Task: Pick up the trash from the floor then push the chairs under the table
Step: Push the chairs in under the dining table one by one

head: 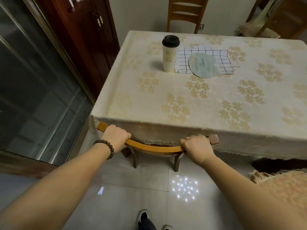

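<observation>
A wooden chair (154,148) stands at the near edge of the table (182,103), its seat hidden under the cream flowered tablecloth. Only the curved top rail and two back legs show. My left hand (116,136) grips the rail's left end, a bead bracelet on its wrist. My right hand (196,146) grips the rail's right end. No trash shows on the grey floor tiles (129,201) in front of me.
On the table stand a white cup with a black lid (169,53), a checked cloth (199,59) and a round fan (204,65). A second chair (186,13) stands at the far side. Another cushioned seat (285,186) is at my right. Glass door and dark wooden cabinet at left.
</observation>
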Available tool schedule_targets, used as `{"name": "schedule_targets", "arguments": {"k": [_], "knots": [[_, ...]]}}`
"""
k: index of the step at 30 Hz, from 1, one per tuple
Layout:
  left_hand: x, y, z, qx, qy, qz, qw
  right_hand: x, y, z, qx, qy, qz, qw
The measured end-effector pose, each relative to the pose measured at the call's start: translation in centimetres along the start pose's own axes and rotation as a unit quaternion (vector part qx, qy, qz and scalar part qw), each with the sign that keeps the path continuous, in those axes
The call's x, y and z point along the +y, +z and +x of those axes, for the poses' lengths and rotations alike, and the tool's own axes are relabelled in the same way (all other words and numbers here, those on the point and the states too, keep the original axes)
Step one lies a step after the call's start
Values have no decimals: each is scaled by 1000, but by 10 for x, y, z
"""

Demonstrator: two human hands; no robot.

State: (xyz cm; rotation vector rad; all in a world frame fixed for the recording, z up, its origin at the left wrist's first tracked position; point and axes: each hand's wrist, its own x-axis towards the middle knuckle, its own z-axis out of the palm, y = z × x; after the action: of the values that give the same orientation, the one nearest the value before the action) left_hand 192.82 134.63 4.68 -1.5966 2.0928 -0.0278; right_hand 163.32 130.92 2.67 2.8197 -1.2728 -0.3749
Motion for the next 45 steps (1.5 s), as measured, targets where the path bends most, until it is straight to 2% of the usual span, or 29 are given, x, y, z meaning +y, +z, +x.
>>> {"name": "schedule_targets", "arguments": {"k": [3,7,9,15,21,26,34,45], "knots": [[-5,7,3,23,0,-22,1000,1,1,6,54,4,14,998],[4,26,-2,131,-15,-70,989,-19,5,4,-3,76,-10,997],[16,34,-8,189,-13,-92,978,-35,7,1,2,90,-10,996],[33,24,-13,172,-85,-149,970,-54,12,6,68,145,20,987],[34,35,-16,202,-97,-173,959,-54,15,7,119,111,19,986],[28,32,-5,197,-96,-141,965,-47,8,19,101,101,21,989],[3,34,2,192,-72,-111,972,-69,8,33,78,174,26,981],[0,36,2,170,-88,-142,971,-71,5,38,95,154,46,982]]}}
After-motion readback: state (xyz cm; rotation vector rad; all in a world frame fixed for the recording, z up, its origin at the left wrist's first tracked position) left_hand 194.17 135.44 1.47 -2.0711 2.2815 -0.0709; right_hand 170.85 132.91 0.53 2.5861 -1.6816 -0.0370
